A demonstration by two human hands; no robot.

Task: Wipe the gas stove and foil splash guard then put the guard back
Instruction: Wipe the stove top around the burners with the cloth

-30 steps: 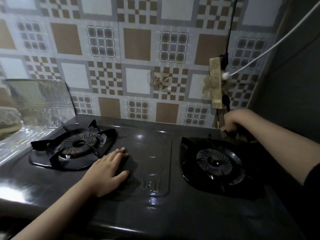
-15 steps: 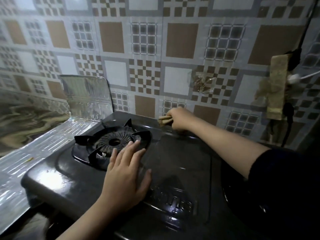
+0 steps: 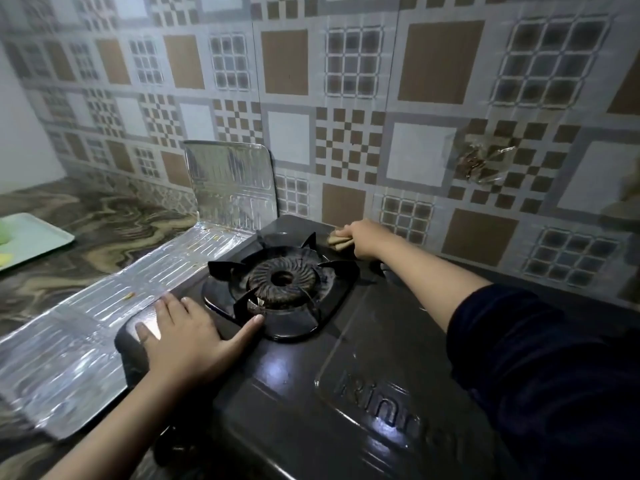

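The black gas stove (image 3: 346,368) fills the lower middle, its left burner (image 3: 282,282) in view. My right hand (image 3: 363,237) grips a folded tan cloth (image 3: 337,240) and holds it on the stove's back edge behind the burner. My left hand (image 3: 188,336) lies flat with spread fingers on the stove's front left corner, thumb touching the burner tray. The foil splash guard (image 3: 104,327) lies flat on the counter left of the stove, with one end panel (image 3: 232,188) standing against the tiled wall.
A marbled brown counter (image 3: 86,237) stretches left, with a pale green tray (image 3: 31,237) at its far left edge. The patterned tile wall (image 3: 346,98) rises right behind the stove. A clear plastic hook mount (image 3: 481,161) is stuck on the wall at right.
My right hand slid the cloth leftwards along the stove's back edge, from the right burner to behind the left one. My left hand shifted left to the stove's front corner.
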